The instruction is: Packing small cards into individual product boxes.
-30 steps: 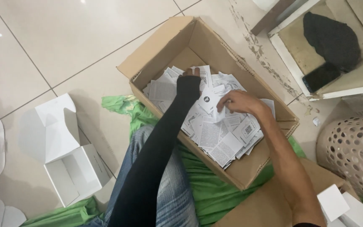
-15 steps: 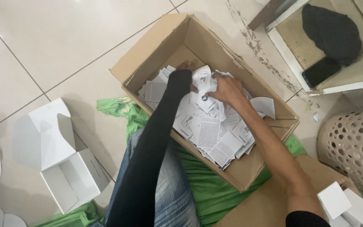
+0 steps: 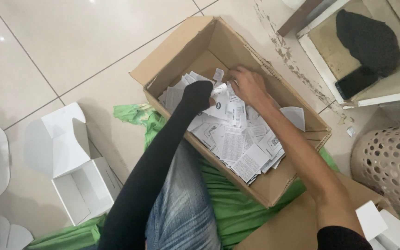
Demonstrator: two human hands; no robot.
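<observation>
Both hands work inside an open cardboard box (image 3: 274,190) that rests on the tiled floor (image 3: 70,46), partly over a green cloth (image 3: 237,208).

- Left hand (image 3: 199,94): covered by a black sleeve down to the knuckles, it rests on the pile of folded paper leaflets (image 3: 237,139) at the left side of the box. Its grip cannot be told — the fingers are hidden.
- Right hand (image 3: 248,85): bare, at the far end of the pile, fingers curled down and pinching among the leaflets; what exactly they hold is not clear.

The leaflets fill the box floor, heaped toward its near right corner. An open white carton (image 3: 77,185) lies well left of the box; a perforated basket (image 3: 392,166) stands at the right.
</observation>
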